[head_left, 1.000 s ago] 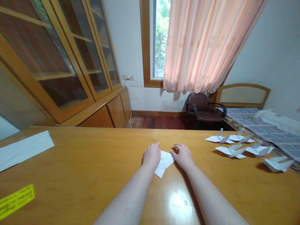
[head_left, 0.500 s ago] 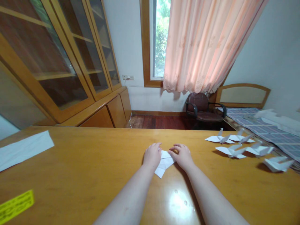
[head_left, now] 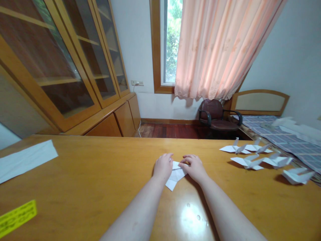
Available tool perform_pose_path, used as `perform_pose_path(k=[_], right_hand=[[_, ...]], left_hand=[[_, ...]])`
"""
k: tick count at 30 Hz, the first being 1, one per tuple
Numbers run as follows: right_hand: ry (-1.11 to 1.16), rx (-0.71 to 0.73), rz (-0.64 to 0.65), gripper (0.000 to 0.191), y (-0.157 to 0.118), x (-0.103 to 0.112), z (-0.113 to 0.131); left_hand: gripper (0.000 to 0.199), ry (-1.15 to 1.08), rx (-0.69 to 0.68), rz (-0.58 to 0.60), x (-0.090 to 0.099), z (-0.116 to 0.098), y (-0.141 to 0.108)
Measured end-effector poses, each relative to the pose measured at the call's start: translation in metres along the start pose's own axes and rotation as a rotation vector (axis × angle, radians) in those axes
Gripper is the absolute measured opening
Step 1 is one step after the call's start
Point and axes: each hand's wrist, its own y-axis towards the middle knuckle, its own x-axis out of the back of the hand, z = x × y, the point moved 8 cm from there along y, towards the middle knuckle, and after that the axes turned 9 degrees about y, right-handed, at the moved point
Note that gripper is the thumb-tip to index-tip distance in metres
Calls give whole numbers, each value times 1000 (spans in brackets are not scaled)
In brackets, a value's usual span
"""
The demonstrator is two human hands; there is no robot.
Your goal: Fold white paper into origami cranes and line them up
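A white sheet of paper [head_left: 176, 176], partly folded with creases and angled flaps, lies on the wooden table between my two hands. Along its left edge, my left hand [head_left: 163, 167] holds it, fingers curled around the far-left side; the fingertips are partly hidden. From the right, my right hand [head_left: 194, 166] grips the upper right corner, its thumb on the paper and its index finger bent above. Off to the right on the same table stand several white folded paper cranes [head_left: 247, 162].
White paper [head_left: 27, 160] lies at the table's left side, with a yellow label [head_left: 18, 217] nearer me. Beyond the wooden table [head_left: 100, 187] are a glass-door cabinet [head_left: 75, 67], an office chair [head_left: 217, 115] and a bed [head_left: 296, 134].
My right hand has shifted very slightly at the paper's upper right edge, and the top flap sits a little differently. My left hand stays in place.
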Motion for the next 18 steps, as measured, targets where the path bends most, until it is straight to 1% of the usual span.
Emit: perform_pose_path(k=[3,5,10,15,18], right_hand=[[21,41,38,20,0,-3,6],[34,37,52,18,0,-4,5],[99,-63,72,22,1,-6,-6],[106,-110,32,24,1,-4,-12],[122,-130,-21,24,1,1,-14]], left_hand=[[32,1,12,0,1,0,0],[31,0,15,0,1,0,0],[30,11,10,-6,4,-2,-1],[35,31,33,-32,8,-1,-1],[41,56,75,-78,12,1,-1]])
